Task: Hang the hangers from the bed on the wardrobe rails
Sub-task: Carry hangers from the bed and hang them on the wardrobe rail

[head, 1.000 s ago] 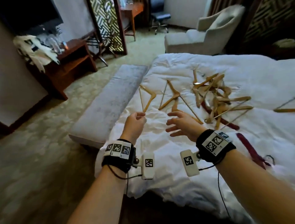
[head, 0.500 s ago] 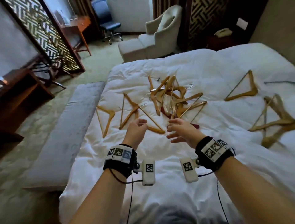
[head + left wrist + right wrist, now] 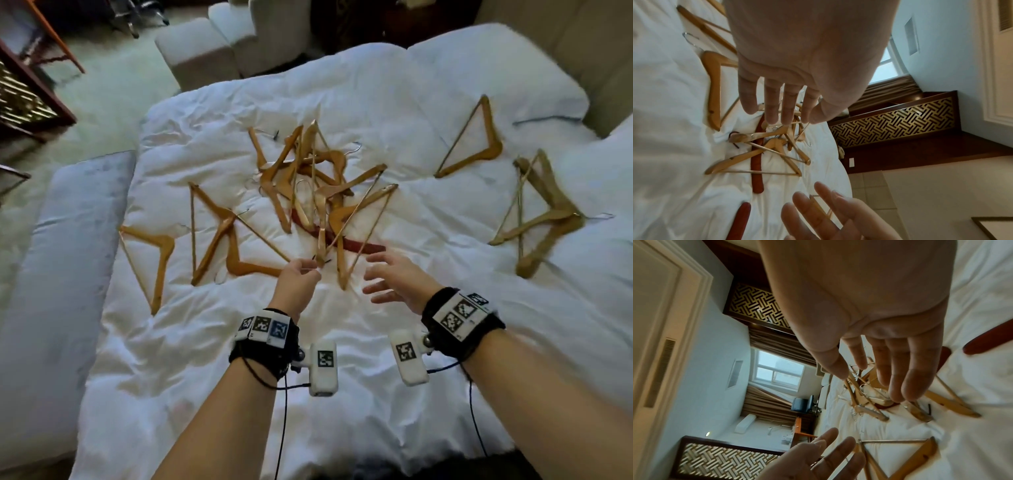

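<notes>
Several wooden hangers lie on the white bed [image 3: 411, 113]. A tangled pile of hangers [image 3: 318, 185] sits mid-bed over dark red hangers [image 3: 359, 245]. More hangers lie apart to the left [image 3: 212, 233] and to the right [image 3: 544, 212]. My left hand [image 3: 308, 269] hovers at the pile's near edge, fingers relaxed and holding nothing; the left wrist view shows the left hand [image 3: 781, 113] with straight fingers above the pile [image 3: 764, 146]. My right hand [image 3: 383, 274] is beside it, fingers spread and empty, over the pile [image 3: 869, 402] in the right wrist view.
A grey padded bench [image 3: 65, 246] runs along the bed's left edge. An armchair with a footstool [image 3: 219, 44] stands beyond the bed. A dark wooden lattice screen [image 3: 24, 99] is at the far left. A pillow [image 3: 496, 75] lies at the upper right.
The view has swung right and over the bed, bringing more hangers on the right into sight. Both hands moved forward to the near edge of the central pile, still empty.
</notes>
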A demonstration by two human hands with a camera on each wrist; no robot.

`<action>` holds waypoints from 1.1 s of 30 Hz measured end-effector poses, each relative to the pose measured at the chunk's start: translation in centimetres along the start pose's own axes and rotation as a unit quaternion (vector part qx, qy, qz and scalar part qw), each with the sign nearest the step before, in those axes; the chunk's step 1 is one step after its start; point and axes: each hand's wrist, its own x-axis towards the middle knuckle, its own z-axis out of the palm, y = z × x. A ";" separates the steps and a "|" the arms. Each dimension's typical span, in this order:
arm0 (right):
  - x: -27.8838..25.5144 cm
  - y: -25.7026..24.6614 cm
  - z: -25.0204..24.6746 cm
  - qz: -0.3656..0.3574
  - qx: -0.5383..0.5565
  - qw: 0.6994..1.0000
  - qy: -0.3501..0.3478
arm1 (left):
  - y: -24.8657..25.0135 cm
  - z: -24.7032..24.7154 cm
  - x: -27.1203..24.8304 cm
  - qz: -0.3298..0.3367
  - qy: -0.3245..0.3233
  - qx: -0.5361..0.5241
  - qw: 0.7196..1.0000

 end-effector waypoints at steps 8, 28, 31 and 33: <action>5.0 2.4 0.9 0.064 0.024 0.996 0.055 | -2.0 1.0 7.1 -0.030 -0.070 0.017 0.997; 23.3 8.3 1.5 0.100 -0.058 0.992 -0.041 | -7.7 6.6 20.6 -0.122 -0.004 0.041 0.992; 25.4 9.1 1.8 0.079 -0.103 0.989 -0.071 | -9.0 7.1 22.2 -0.137 0.000 0.044 0.990; 26.5 9.6 2.1 0.067 -0.129 0.986 -0.077 | -9.8 7.3 22.9 -0.145 -0.004 0.043 0.989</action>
